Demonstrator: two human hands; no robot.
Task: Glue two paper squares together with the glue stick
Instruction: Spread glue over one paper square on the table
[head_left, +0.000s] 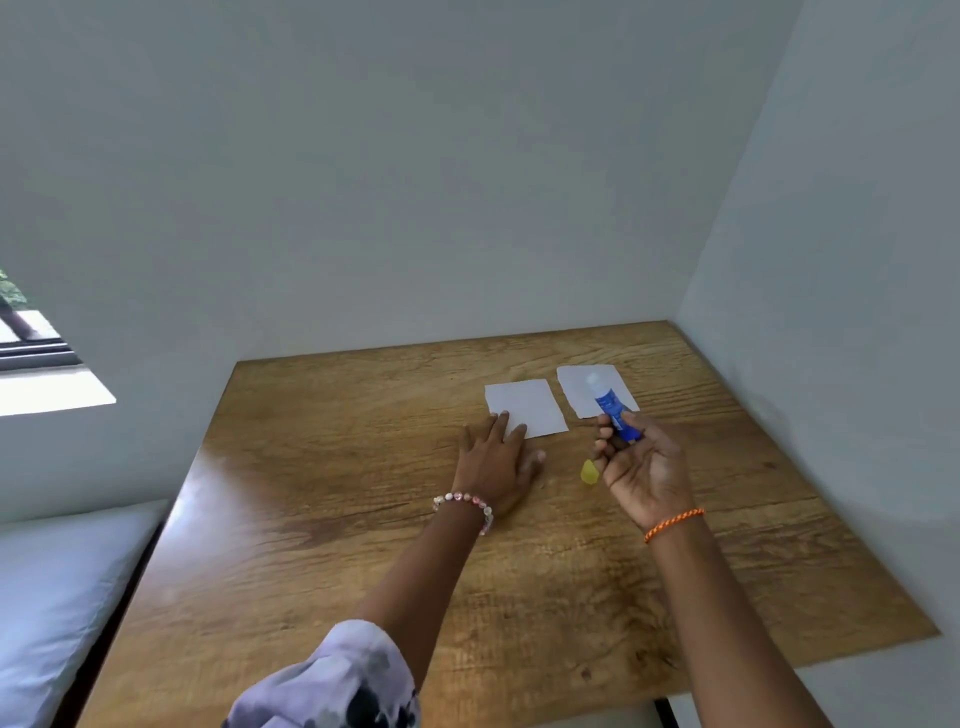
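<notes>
Glue stick (612, 406) is up off the surface, blue barrel with a pale tip, uncapped and tilted so that the tip points away from the person and over the far paper. The right hand (641, 462) has it, fingers (602, 434) curled snug around the lower end of the barrel, palm turned up and toward the camera. Just beside that hand, down on the wood, sits the small yellow cap (589, 472), lying apart from the stick.

Two white paper squares lie side by side near the far right corner of the surface. The left square (527, 405) is pinned at its near edge by the left hand (496, 462), which lies flat, palm down, fingers (501, 423) spread and stretched forward with the tips resting on the paper. The right square (576, 389) lies just beside the first with a narrow strip of wood between them, not touching; the glue stick's tip shows in front of it, and whether tip meets paper I cannot tell.

A beaded bracelet (467, 501) circles the left wrist, an orange cord bracelet (674, 524) the right. A patterned sleeve (332, 680) shows at the bottom. The wooden surface (363, 545) runs into a corner of pale walls (415, 182).
</notes>
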